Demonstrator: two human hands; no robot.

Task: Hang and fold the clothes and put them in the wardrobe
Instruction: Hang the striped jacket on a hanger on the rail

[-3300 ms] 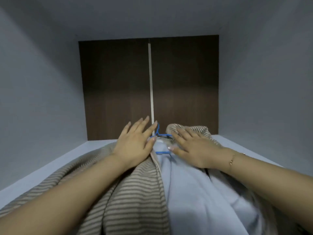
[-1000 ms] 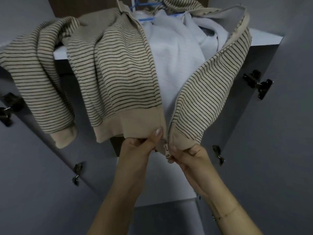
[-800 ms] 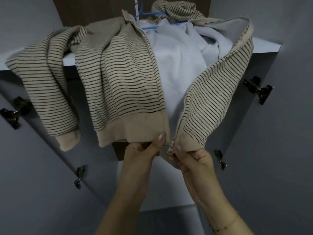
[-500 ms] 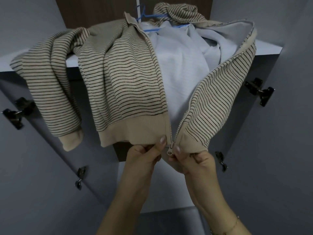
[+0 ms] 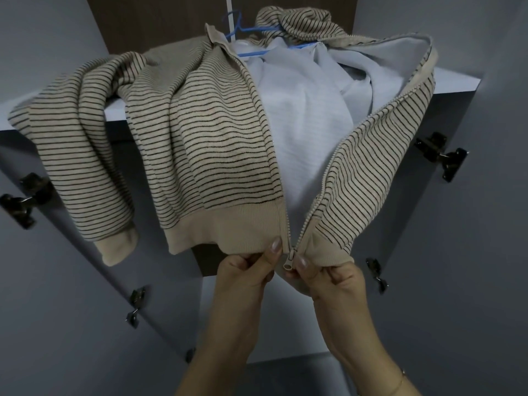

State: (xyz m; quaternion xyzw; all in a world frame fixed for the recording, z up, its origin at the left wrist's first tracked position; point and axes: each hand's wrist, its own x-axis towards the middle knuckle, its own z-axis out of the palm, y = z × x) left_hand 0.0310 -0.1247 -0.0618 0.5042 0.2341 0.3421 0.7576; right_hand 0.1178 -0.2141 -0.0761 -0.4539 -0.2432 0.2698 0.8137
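Note:
A beige striped zip jacket [image 5: 211, 144] lies on the wardrobe shelf [image 5: 454, 82], draped over its front edge with its pale lining showing. A blue hanger [image 5: 251, 30] sits in the collar at the back. My left hand [image 5: 245, 272] pinches the left hem beside the zipper. My right hand [image 5: 328, 272] pinches the right hem, thumb next to the zipper slider [image 5: 288, 260]. The two zipper ends meet at the slider; above it the front is open.
Grey wardrobe doors stand open on both sides, with dark metal hinges on the left [image 5: 21, 200] and on the right [image 5: 441, 155]. A dark brown back panel [image 5: 160, 21] is behind the shelf. One sleeve [image 5: 85, 178] hangs off the shelf at left.
Earlier both hands lay flat on the jacket by the hanger. Now they hold the bottom hem. Over the last second the two zipper ends have come together at the slider.

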